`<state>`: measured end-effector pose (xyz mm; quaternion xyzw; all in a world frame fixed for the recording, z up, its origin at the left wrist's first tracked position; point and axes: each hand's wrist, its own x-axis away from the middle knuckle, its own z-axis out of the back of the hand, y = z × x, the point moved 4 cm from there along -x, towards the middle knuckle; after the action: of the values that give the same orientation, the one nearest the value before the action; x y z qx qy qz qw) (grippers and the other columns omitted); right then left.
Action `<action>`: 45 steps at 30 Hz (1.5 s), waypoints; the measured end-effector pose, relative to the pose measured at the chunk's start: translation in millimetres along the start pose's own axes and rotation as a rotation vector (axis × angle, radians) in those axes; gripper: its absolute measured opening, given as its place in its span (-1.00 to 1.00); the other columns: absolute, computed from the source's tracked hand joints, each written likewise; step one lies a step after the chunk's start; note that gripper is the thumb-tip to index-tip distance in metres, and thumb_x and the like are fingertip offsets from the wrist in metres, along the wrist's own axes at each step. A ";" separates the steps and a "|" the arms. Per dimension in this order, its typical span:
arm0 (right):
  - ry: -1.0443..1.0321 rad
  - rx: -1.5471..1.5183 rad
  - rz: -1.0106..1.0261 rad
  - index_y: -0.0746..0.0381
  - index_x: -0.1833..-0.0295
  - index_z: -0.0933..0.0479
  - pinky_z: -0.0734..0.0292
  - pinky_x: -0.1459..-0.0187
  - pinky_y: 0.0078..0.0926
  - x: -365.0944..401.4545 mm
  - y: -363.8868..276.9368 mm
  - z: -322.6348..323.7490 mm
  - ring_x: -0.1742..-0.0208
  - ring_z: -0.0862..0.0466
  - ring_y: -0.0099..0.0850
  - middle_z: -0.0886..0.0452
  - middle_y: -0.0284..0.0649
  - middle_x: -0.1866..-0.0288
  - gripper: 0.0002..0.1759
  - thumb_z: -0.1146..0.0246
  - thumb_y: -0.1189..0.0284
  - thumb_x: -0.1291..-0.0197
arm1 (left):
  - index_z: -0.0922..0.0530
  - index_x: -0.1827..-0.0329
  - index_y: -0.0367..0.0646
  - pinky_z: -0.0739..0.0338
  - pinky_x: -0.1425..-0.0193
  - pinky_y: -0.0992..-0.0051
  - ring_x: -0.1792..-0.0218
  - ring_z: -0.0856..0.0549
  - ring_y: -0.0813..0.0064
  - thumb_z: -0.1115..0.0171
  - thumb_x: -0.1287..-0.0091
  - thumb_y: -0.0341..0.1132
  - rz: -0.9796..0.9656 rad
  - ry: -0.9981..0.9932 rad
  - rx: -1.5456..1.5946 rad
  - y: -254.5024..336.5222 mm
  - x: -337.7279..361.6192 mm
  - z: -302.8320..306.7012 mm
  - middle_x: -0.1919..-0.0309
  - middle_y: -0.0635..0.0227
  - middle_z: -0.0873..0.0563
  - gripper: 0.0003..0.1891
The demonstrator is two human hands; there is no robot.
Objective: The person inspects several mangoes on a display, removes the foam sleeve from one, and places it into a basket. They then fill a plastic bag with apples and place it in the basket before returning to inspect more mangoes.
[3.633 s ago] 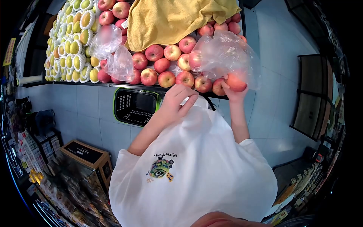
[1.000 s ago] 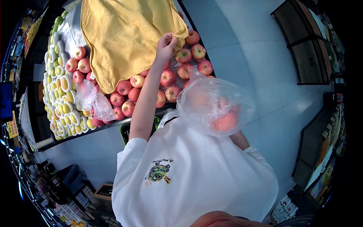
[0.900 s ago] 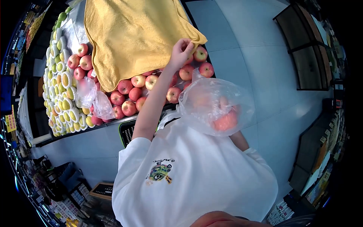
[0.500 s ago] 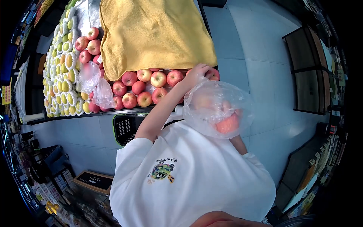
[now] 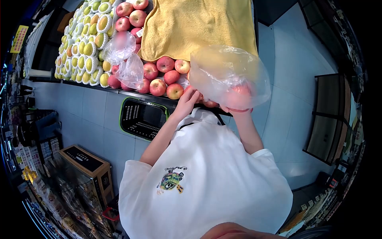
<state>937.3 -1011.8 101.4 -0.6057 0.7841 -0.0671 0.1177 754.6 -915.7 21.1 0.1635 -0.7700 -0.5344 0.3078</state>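
My left hand [image 5: 188,102] is at the front edge of the apple display, its fingers curled on a red apple [image 5: 199,95] that they partly hide. To its right, my right hand [image 5: 234,108] holds a clear plastic bag [image 5: 223,73] from below, its fingers mostly hidden by the film. At least one red apple [image 5: 240,92] shows blurrily inside the bag. Beside my left hand lie loose red and yellow apples [image 5: 175,91]. A yellow towel [image 5: 199,28] covers the display behind them, and the bag overlaps its front edge.
Pale fruit in white foam nets [image 5: 85,49] fills the display's left side. Crumpled clear bags [image 5: 130,71] lie on the apples. A black basket with a green rim [image 5: 143,117] is below the display edge. A cardboard box [image 5: 89,167] stands lower left, and dark shelving [image 5: 330,115] stands right.
My left hand has moved from the right end of the apple row to the front edge, left of the bag. The bag now spreads over the towel's corner. The view has shifted.
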 end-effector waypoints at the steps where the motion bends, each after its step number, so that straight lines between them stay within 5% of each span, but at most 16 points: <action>1: -0.138 -0.090 -0.108 0.16 -0.38 -0.47 -0.69 0.33 -0.03 -16.1 9.3 -14.3 -0.12 -0.65 -0.02 -0.55 -0.04 -0.43 -0.37 -0.05 -0.11 -0.51 | -0.51 -0.34 -0.21 -0.61 -0.12 0.56 -0.08 -0.66 0.61 -0.08 -0.71 -0.33 -0.015 -0.024 0.141 -5.5 0.0 6.0 -0.05 0.39 -0.68 -0.73; 3: 0.046 -0.076 -0.081 0.10 -0.38 -0.48 -0.52 0.53 -0.03 -30.0 10.6 -4.2 -0.07 -0.66 -0.02 -0.62 -0.06 -0.32 -0.31 -0.05 -0.21 -0.45 | -0.53 -0.28 -0.21 -0.60 -0.07 0.58 0.03 -0.66 0.64 -0.12 -0.70 -0.30 -0.075 0.014 0.178 -16.5 -0.1 17.7 0.00 0.43 -0.66 -0.76; 5: -0.048 -0.016 -0.145 0.10 -0.39 -0.50 -0.62 0.19 0.19 -58.0 9.6 5.3 -0.11 -0.70 0.05 -0.66 -0.01 -0.22 -0.32 -0.12 -0.14 -0.38 | -0.55 -0.27 -0.22 -0.61 -0.08 0.56 0.05 -0.66 0.64 -0.12 -0.70 -0.29 -0.080 0.010 0.163 -26.8 -2.2 29.4 0.00 0.42 -0.70 -0.76; 7: -0.254 -0.087 -0.208 0.06 -0.36 -0.51 -0.59 0.05 0.13 -75.6 18.2 -23.3 -0.26 -0.61 -0.07 -0.63 -0.14 -0.29 -0.33 -0.14 -0.17 -0.35 | -0.56 -0.24 -0.22 -0.61 -0.06 0.57 0.06 -0.66 0.66 -0.13 -0.71 -0.27 -0.060 0.025 0.147 -14.1 3.8 33.4 0.02 0.42 -0.72 -0.76; 9: 0.722 0.048 0.124 0.02 -0.38 -0.47 -0.54 0.33 -0.14 -79.5 13.6 -12.2 -0.13 -0.58 -0.06 -0.59 -0.14 -0.29 -0.31 -0.11 -0.22 -0.37 | -0.58 -0.22 -0.21 -0.60 -0.05 0.58 0.07 -0.66 0.67 -0.13 -0.71 -0.25 -0.039 0.036 0.129 -8.6 7.1 39.9 0.03 0.42 -0.75 -0.76; 10: 0.503 0.134 0.077 0.03 -0.42 -0.45 -0.58 0.20 -0.16 -82.1 8.3 0.7 -0.25 -0.54 -0.09 -0.55 -0.17 -0.37 -0.31 -0.14 -0.18 -0.35 | -0.59 -0.19 -0.20 -0.59 -0.03 0.59 0.08 -0.67 0.67 -0.13 -0.71 -0.23 -0.009 0.075 0.134 -9.2 7.5 44.9 0.05 0.43 -0.77 -0.76; 13: 0.386 0.145 0.071 0.06 -0.41 -0.46 -0.59 0.20 -0.18 -91.1 -4.1 25.7 -0.24 -0.59 -0.11 -0.60 -0.18 -0.30 -0.30 -0.15 -0.17 -0.35 | -0.61 -0.15 -0.19 -0.57 0.00 0.61 0.11 -0.67 0.68 -0.12 -0.71 -0.19 0.040 0.119 0.142 -10.2 8.8 54.2 0.09 0.45 -0.78 -0.75; 16: 0.537 0.594 0.163 0.11 -0.39 -0.49 -0.62 0.17 -0.16 -96.3 -16.0 27.6 -0.23 -0.64 -0.11 -0.66 -0.16 -0.21 -0.33 -0.15 -0.13 -0.38 | -0.61 -0.13 -0.18 -0.56 0.03 0.61 0.14 -0.67 0.68 -0.13 -0.71 -0.17 0.040 0.117 0.124 -10.0 7.9 64.0 0.12 0.45 -0.78 -0.75; 22: 0.590 0.418 0.001 0.16 -0.36 -0.51 -0.72 -0.10 -0.04 -100.0 -22.1 41.8 -0.23 -0.70 -0.14 -0.67 -0.11 -0.27 -0.46 -0.29 0.10 -0.42 | -0.62 -0.16 -0.13 -0.60 -0.06 0.55 0.09 -0.71 0.65 -0.14 -0.70 -0.17 0.021 0.015 0.054 -8.4 2.0 81.7 0.12 0.44 -0.79 -0.76; 26: 0.649 0.385 -0.072 0.16 -0.35 -0.51 -0.73 -0.05 -0.06 -87.0 -10.7 52.1 -0.19 -0.71 -0.16 -0.67 -0.06 -0.26 -0.48 -0.28 0.11 -0.42 | -0.59 -0.12 -0.19 -0.58 0.00 0.51 0.08 -0.67 0.59 -0.29 -0.60 -0.25 0.073 0.029 0.123 11.3 -8.1 76.1 0.11 0.40 -0.71 -0.78; 28: 0.384 1.664 0.222 0.16 -0.34 -0.49 -0.74 0.08 -0.04 -78.1 -3.8 26.8 -0.15 -0.72 -0.14 -0.69 -0.02 -0.21 -0.49 -0.24 0.10 -0.44 | -0.59 -0.13 -0.19 -0.59 -0.03 0.48 0.02 -0.67 0.54 -0.37 -0.52 -0.25 -0.123 0.143 -0.056 19.2 -22.3 72.3 0.05 0.34 -0.68 -0.73; 29: 0.390 1.665 0.222 0.16 -0.34 -0.49 -0.74 0.08 -0.04 -73.9 -9.7 35.0 -0.15 -0.72 -0.14 -0.69 -0.02 -0.21 -0.49 -0.24 0.10 -0.44 | -0.58 -0.15 -0.19 -0.60 -0.07 0.45 -0.04 -0.66 0.49 -0.46 -0.45 -0.26 -0.326 0.261 -0.236 28.6 -28.3 72.5 -0.01 0.29 -0.64 -0.66; 31: 0.631 0.282 -0.152 0.17 -0.34 -0.48 -0.75 0.21 -0.09 -61.5 -10.0 70.0 -0.10 -0.72 -0.12 -0.70 0.00 -0.16 -0.52 -0.15 0.11 -0.48 | -0.52 -0.26 -0.21 -0.59 -0.15 0.42 -0.16 -0.60 0.38 -0.60 -0.28 -0.21 -0.345 0.322 -0.401 45.4 -43.7 69.7 -0.14 0.19 -0.55 -0.43; 34: 0.724 0.765 0.078 0.16 -0.49 -0.43 -0.74 0.32 -0.12 -34.6 -4.4 60.0 -0.03 -0.73 -0.09 -0.71 0.02 -0.10 -0.42 -0.08 0.12 -0.49 | -0.35 -0.45 -0.24 -0.49 -0.34 0.19 -0.25 -0.49 0.10 -0.69 -0.12 -0.13 -0.559 0.498 -0.572 62.7 -66.8 63.7 -0.25 0.07 -0.49 -0.10; 41: 0.457 0.426 -0.124 0.05 -0.79 -0.01 -0.64 0.58 -0.17 0.3 21.1 36.0 0.35 -0.75 -0.07 -0.69 0.19 0.04 -0.14 -0.06 0.10 -0.46 | -0.48 -0.39 -0.17 -0.50 -0.35 0.08 -0.21 -0.49 -0.07 -0.67 0.06 -0.18 -0.469 0.346 -0.807 64.4 -99.6 67.9 -0.22 0.05 -0.57 -0.13; 45: 0.474 0.485 -0.098 0.05 -0.74 -0.11 -0.54 0.69 -0.29 13.2 33.3 38.5 0.35 -0.74 0.01 -0.65 0.17 0.06 -0.19 -0.05 -0.01 -0.49 | -0.51 -0.37 -0.15 -0.51 -0.34 0.07 -0.21 -0.50 -0.08 -0.63 0.05 -0.19 -0.533 0.413 -0.809 91.9 -102.3 71.2 -0.21 0.04 -0.57 -0.17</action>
<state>913.2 -1014.5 54.6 -0.5645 0.7208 -0.3961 0.0692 793.0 -770.3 58.3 0.3239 -0.3570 -0.8054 0.3450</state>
